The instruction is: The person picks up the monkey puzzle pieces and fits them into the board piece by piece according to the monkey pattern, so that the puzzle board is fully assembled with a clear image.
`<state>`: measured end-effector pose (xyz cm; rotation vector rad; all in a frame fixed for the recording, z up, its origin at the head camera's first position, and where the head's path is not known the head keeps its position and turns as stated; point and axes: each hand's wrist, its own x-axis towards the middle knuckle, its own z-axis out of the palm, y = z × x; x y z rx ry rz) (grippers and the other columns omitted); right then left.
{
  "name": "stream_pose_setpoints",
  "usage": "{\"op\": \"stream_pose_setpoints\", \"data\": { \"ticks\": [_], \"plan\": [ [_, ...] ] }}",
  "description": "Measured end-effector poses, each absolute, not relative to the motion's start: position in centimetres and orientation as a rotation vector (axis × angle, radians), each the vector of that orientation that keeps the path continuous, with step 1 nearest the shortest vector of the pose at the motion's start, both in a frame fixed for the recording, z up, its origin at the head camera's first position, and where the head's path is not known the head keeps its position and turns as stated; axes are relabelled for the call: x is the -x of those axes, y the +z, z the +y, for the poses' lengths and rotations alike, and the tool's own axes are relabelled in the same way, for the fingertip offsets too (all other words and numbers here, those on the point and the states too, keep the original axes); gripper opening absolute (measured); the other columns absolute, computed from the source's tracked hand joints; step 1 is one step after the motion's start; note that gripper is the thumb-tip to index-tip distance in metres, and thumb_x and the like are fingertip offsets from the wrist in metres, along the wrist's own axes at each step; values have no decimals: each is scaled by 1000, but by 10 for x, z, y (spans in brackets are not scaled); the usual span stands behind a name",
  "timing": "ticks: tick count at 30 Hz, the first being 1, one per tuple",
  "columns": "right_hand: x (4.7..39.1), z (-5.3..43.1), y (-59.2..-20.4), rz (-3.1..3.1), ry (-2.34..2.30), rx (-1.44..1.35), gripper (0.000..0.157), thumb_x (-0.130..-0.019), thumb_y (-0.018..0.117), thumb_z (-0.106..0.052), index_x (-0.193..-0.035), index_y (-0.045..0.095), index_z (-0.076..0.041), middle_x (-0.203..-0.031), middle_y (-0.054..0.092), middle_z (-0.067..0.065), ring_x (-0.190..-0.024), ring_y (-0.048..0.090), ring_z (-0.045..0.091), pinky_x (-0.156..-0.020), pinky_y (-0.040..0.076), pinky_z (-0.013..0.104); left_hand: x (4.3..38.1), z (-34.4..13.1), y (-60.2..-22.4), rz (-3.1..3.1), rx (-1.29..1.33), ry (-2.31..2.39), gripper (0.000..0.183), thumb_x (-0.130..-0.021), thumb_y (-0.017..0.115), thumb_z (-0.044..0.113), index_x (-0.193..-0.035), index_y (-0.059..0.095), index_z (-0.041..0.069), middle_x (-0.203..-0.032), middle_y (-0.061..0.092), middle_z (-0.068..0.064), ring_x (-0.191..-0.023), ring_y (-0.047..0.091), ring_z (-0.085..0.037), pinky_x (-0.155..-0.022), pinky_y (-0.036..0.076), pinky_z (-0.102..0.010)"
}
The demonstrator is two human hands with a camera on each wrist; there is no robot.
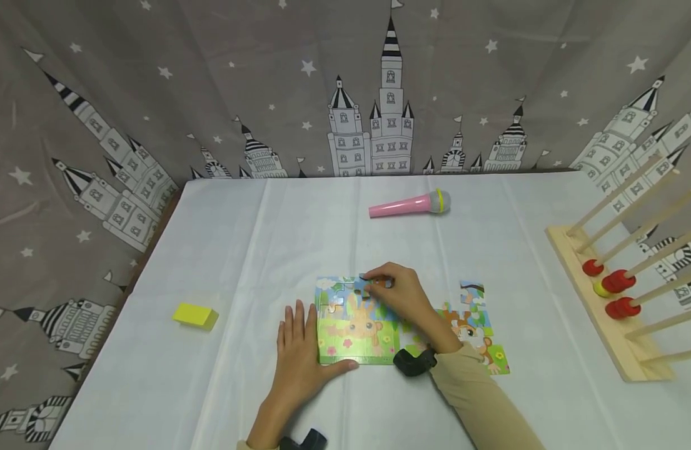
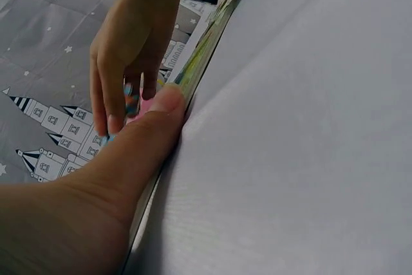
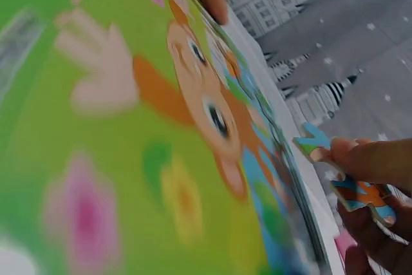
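Note:
A jigsaw puzzle board (image 1: 348,350) with a rabbit picture lies at the middle of the table. My left hand (image 1: 300,359) rests along its left side, fingers straight, thumb stretched along the front edge. In the left wrist view the thumb (image 2: 145,136) touches the board's edge. Above the board's upper right part, my right hand (image 1: 401,294) pinches small jigsaw pieces; two pieces (image 3: 362,199) show between thumb and fingers in the right wrist view. Joined jigsaw pieces (image 1: 483,322) with a monkey picture lie right of the board, partly hidden under the right forearm.
A pink toy microphone (image 1: 404,205) lies toward the back. To the left is a yellow block (image 1: 196,316). At the right stands a wooden peg rack (image 1: 601,306) with upright rods and several red and yellow beads. A grey castle-print cloth (image 1: 266,81) hangs behind.

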<state>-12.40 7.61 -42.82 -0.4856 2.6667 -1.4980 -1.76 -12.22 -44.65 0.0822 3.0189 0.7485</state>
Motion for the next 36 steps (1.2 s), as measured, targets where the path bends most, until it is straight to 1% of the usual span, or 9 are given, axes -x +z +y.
{"op": "stream_pose_setpoints", "data": {
  "ticks": [2,5,7,9,13,16,19,27,36],
  "plan": [
    [126,68,-429,2660,-1469,477,17,-78,70,-20,-95,71,-14,-88,67,-1,-68,50,11,-60,43,21,17,-122,-446,3013,-86,755,123,-57,65,72,-144,17,0,-151,5,-24,-139,-1,-41,-110,5,-56],
    [126,58,-430,2661,-1439,457,16,-77,71,-21,-92,72,-15,-91,69,0,-76,58,10,-70,49,26,17,-121,-446,3007,-91,761,123,-57,64,73,-144,16,0,-151,4,-24,-139,-1,-41,-110,5,-56],
    [126,54,-430,2657,-1420,451,14,-77,71,-21,-91,72,-16,-91,70,-1,-78,60,10,-73,50,28,17,-121,-446,3007,-92,758,123,-57,64,73,-144,16,0,-151,4,-24,-139,-1,-41,-110,5,-56],
    [126,51,-430,2664,-1398,450,15,-77,71,-22,-92,71,-16,-89,69,-1,-75,59,9,-70,49,27,17,-121,-445,3011,-91,746,123,-57,65,72,-144,16,0,-151,4,-24,-139,-1,-41,-110,5,-56],
    [125,49,-429,2661,-1377,466,24,-78,71,-21,-100,67,-12,-78,65,1,-59,51,8,-53,43,21,16,-121,-444,3015,-85,730,122,-57,65,72,-144,16,0,-151,5,-23,-140,0,-40,-111,6,-55],
    [125,48,-427,2663,-1341,464,27,-77,71,-20,-102,66,-9,-74,60,2,-57,46,8,-50,38,19,16,-122,-444,3013,-83,735,122,-57,66,71,-144,17,0,-151,5,-23,-139,0,-41,-110,6,-55],
    [125,47,-425,2681,-1291,457,26,-77,71,-21,-99,67,-8,-76,58,2,-63,45,10,-54,38,19,16,-122,-444,3013,-86,742,122,-58,66,71,-144,17,0,-151,5,-24,-139,0,-41,-110,6,-55],
    [124,45,-428,2762,-1194,508,26,-77,72,-23,-97,69,-7,-95,59,4,-86,49,16,-74,43,27,17,-123,-446,3023,-92,742,122,-58,65,71,-143,17,0,-151,5,-24,-139,0,-42,-110,7,-56],
    [125,44,-433,2761,-1223,504,23,-78,70,-22,-96,70,-7,-92,56,4,-84,49,14,-74,45,27,18,-124,-447,3017,-86,745,122,-57,65,72,-144,17,0,-151,5,-24,-139,0,-41,-110,6,-56]
  ]
}}
